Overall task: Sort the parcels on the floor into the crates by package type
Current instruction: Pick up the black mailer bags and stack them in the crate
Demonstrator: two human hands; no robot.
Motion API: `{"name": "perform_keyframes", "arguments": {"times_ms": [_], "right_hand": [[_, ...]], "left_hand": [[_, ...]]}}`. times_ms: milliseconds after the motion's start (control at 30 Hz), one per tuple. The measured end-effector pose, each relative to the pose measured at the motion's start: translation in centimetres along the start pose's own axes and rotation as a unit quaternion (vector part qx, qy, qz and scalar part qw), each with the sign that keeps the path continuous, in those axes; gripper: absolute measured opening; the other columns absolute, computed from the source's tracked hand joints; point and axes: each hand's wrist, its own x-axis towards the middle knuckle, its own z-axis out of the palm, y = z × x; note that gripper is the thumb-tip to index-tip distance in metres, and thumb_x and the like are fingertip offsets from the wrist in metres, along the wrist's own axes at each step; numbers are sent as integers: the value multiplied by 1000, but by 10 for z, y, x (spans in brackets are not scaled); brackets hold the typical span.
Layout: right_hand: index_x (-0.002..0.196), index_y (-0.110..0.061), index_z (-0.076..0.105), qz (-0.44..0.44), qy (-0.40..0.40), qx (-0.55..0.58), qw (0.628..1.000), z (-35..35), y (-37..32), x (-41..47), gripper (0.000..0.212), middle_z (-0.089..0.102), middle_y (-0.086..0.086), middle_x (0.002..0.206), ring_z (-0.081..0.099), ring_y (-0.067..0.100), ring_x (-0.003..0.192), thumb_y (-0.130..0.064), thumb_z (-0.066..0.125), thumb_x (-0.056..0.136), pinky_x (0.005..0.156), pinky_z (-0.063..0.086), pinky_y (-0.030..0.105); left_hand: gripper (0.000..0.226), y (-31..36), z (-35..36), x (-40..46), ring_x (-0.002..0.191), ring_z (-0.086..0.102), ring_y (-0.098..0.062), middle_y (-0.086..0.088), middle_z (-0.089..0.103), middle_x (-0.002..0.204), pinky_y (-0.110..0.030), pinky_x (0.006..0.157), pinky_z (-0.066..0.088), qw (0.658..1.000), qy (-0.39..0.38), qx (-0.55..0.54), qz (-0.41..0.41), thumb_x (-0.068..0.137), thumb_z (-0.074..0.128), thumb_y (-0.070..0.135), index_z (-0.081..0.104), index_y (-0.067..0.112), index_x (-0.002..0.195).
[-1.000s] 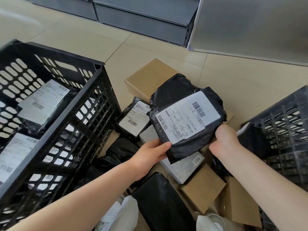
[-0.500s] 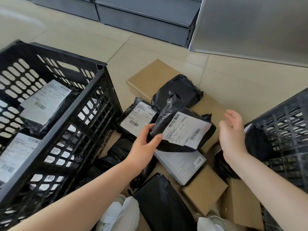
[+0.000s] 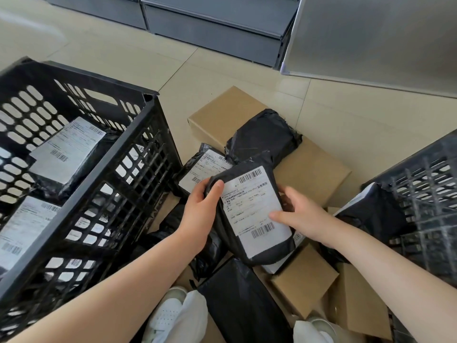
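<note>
A black poly mailer (image 3: 249, 214) with a white shipping label is held above the pile, between the two crates. It is gripped at its left edge by the left hand (image 3: 197, 209), the thumb laid over the top corner and the fingers hidden beneath. The right hand (image 3: 304, 216) holds the right edge, with the thumb pressed on the label and the fingers curled behind.

The film looks slippery and the contents soft, so the mailer could slide out if one hand is released before the other has a firm hold. Probably it belongs in the left crate (image 3: 81, 199), where two labelled black bags (image 3: 66, 154) already lie. The near wall of that crate stands high, and the mailer could be caught on its rim if it is carried too low.

Nearest to the person, white shoes (image 3: 168, 315) and a plain black bag (image 3: 237, 305) are seen, and small cardboard boxes (image 3: 304, 280) just beside them. Under the held mailer a grey parcel is mostly hidden. Another labelled mailer (image 3: 200, 167) lies against the left crate, so it could be dragged by a low swing. Further off, a black bundle (image 3: 262, 137) rests on a long cardboard box (image 3: 309, 169). A black parcel (image 3: 371, 211) leans at the right crate (image 3: 425, 194). Grey shelving (image 3: 212, 28) stands behind on the tiled floor (image 3: 346, 115).
</note>
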Motion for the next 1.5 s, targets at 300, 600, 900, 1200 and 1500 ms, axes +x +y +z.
{"name": "perform_keyframes", "arguments": {"times_ms": [300,600,900,1200,1500], "right_hand": [[129,-16,58,87,40,307,947,17,-3,1,37,74,3,116,69,25,107,-9,65,93,92,56,43],[131,-15,59,34,66,340,937,26,-31,4,39,74,1,118,71,22,107,-6,63,93,96,55,47],[129,-16,58,-27,33,330,943,19,-86,3,36,73,3,119,69,25,111,-5,62,94,98,54,48],[129,-13,57,-67,11,185,980,41,-149,-5,43,67,7,120,68,23,101,-38,64,94,88,59,33],[150,-26,35,-175,-41,-73,981,106,-195,-19,57,52,-8,136,52,13,120,-40,56,99,102,44,32]], "left_hand": [[69,1,1,-10,142,18,-7,15,28,151,-31,113,23,953,68,254,150,92,63,35,26,34,150],[36,8,5,-15,98,49,30,34,58,110,-1,84,44,980,-67,172,73,97,59,33,44,45,127],[52,50,-24,-3,113,65,-13,7,68,122,-41,103,49,998,-42,26,37,81,73,35,58,31,131],[36,111,-79,-27,107,69,-18,0,71,116,-41,92,56,995,15,-15,96,96,61,20,57,20,132],[24,159,-191,-46,93,73,-11,6,75,104,-27,67,60,979,158,-49,117,97,60,20,63,25,120]]}}
